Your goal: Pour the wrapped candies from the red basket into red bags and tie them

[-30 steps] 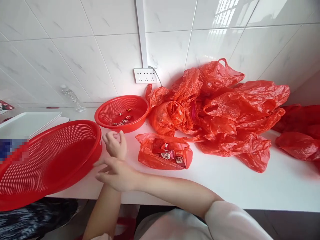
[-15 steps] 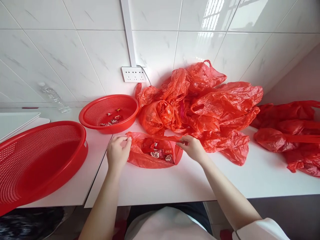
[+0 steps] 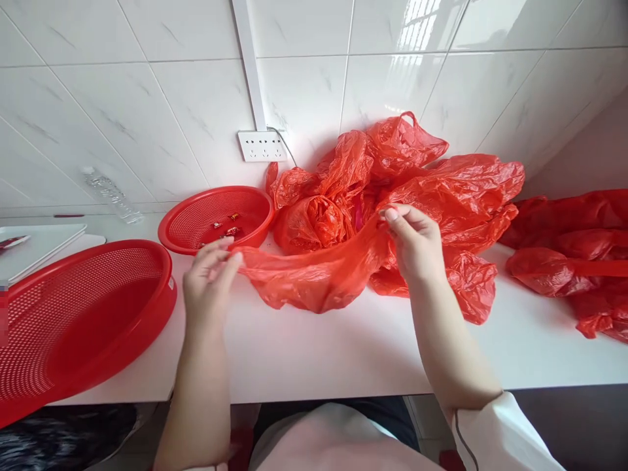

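A thin red plastic bag [image 3: 314,284] is stretched between my two hands, its lower part sagging near the table top. My left hand [image 3: 209,275] pinches one end of it between thumb and fingers. At the other end, raised a little higher, my right hand [image 3: 417,239] grips the bag with thumb and curled fingers. Whatever lies inside the bag is hidden by the plastic. Just behind my left hand stands a round red basket [image 3: 171,216] with several small wrapped candies [image 3: 231,231] at its bottom.
A larger red basket [image 3: 157,320] stands at the left. A heap of red plastic bags [image 3: 456,190] leans by the tiled wall, with more red bags [image 3: 549,268] at the far right. A clear bottle [image 3: 112,196], a white tray [image 3: 49,245] and a wall socket [image 3: 261,146] are behind.
My hands have moved apart, the right one upward and to the right. The bag's mouth, open before with wrapped sweets showing, is now drawn out taut and the sweets are out of sight.
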{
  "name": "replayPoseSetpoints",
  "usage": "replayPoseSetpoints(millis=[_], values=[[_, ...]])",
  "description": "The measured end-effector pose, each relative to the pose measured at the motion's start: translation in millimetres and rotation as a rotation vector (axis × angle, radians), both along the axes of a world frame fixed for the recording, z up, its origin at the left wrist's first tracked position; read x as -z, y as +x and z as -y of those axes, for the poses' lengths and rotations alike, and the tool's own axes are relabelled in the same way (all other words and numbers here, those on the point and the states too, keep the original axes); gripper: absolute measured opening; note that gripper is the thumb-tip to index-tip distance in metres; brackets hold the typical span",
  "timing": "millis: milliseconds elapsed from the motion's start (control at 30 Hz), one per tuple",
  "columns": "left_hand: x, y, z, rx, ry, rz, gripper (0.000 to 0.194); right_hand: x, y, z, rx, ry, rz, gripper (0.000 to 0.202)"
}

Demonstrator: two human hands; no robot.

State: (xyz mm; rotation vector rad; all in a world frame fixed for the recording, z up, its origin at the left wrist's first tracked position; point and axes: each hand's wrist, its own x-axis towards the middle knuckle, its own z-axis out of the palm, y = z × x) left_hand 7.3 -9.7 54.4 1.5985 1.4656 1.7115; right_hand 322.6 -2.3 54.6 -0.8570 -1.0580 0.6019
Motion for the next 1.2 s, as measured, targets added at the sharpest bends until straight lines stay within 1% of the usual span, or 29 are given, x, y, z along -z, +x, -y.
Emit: replayPoseSetpoints(millis=[67, 100, 167, 200, 267, 300, 333, 367, 400, 433, 533, 633, 700, 767, 867, 900, 967, 1033, 1067, 1100, 1133, 1167, 1200], values=[[-18.5, 3, -3, 0.218, 0.066, 0.325, 0.010, -21.3, 1, -3, -0.011, 0.035, 0.106, 0.019], [-26.3, 7, -6, 0.331, 0.070, 0.429, 0.010, -31.6, 0, -2, -0.034, 0.042, 0.172, 0.019], [-38.2, 18, -13, 0.570, 0.016, 0.514, 0.017, -49.0, -9, 0, -0.130, 0.042, 0.317, 0.019], [-42.2, 26, -16, 0.691, -0.043, 0.498, 0.025, -55.4, -15, 3, -0.184, 0.049, 0.389, 0.019], [-47.1, 44, -20, 0.904, -0.202, 0.349, 0.047, -63.6, -29, 7, -0.258, 0.102, 0.519, 0.019], [-48.1, 54, -20, 0.969, -0.273, 0.241, 0.053, -65.6, -36, 9, -0.284, 0.138, 0.579, 0.018], [-48.4, 63, -20, 0.999, -0.328, 0.139, 0.051, -66.2, -42, 10, -0.313, 0.172, 0.632, 0.017], [-48.2, 71, -19, 0.999, -0.363, 0.059, 0.041, -65.8, -47, 11, -0.352, 0.195, 0.679, 0.016], [-47.5, 77, -19, 0.981, -0.385, 0.014, 0.027, -64.3, -51, 11, -0.400, 0.205, 0.709, 0.015], [-46.7, 82, -18, 0.958, -0.402, 0.004, 0.019, -61.9, -52, 10, -0.447, 0.200, 0.718, 0.015], [-43.8, 86, -19, 0.912, -0.437, 0.066, 0.031, -50.1, -51, 7, -0.529, 0.132, 0.640, 0.020], [-40.5, 84, -21, 0.914, -0.423, 0.123, 0.033, -36.2, -48, 2, -0.560, 0.095, 0.521, 0.022], [-38.0, 83, -22, 0.941, -0.435, 0.156, 0.035, -29.1, -47, 0, -0.533, 0.103, 0.492, 0.019], [-35.4, 84, -23, 0.949, -0.452, 0.188, 0.036, -24.9, -49, -1, -0.442, 0.132, 0.489, 0.016], [-33.0, 84, -27, 0.860, -0.456, 0.221, 0.036, -22.8, -49, 2, -0.330, 0.202, 0.525, 0.012], [-32.8, 83, -29, 0.822, -0.456, 0.221, 0.035, -22.8, -48, 3, -0.328, 0.223, 0.565, 0.010], [-33.6, 79, -33, 0.771, -0.457, 0.196, 0.030, -23.8, -45, 6, -0.398, 0.249, 0.695, 0.010], [-35.5, 73, -34, 0.799, -0.438, 0.102, 0.019, -25.2, -42, 8, -0.530, 0.250, 0.838, 0.012], [-36.8, 70, -34, 0.829, -0.404, 0.016, 0.015, -25.5, -41, 8, -0.584, 0.244, 0.880, 0.011], [-37.9, 67, -33, 0.854, -0.353, -0.101, 0.014, -25.3, -40, 6, -0.602, 0.235, 0.876, 0.008], [-38.7, 65, -31, 0.849, -0.283, -0.240, 0.017, -24.2, -41, 3, -0.587, 0.221, 0.823, 0.007], [-39.0, 63, -28, 0.794, -0.196, -0.391, 0.020, -22.1, -43, -1, -0.560, 0.203, 0.731, 0.009], [-38.7, 63, -26, 0.689, -0.099, -0.540, 0.024, -18.9, -46, -6, -0.538, 0.179, 0.612, 0.013]])
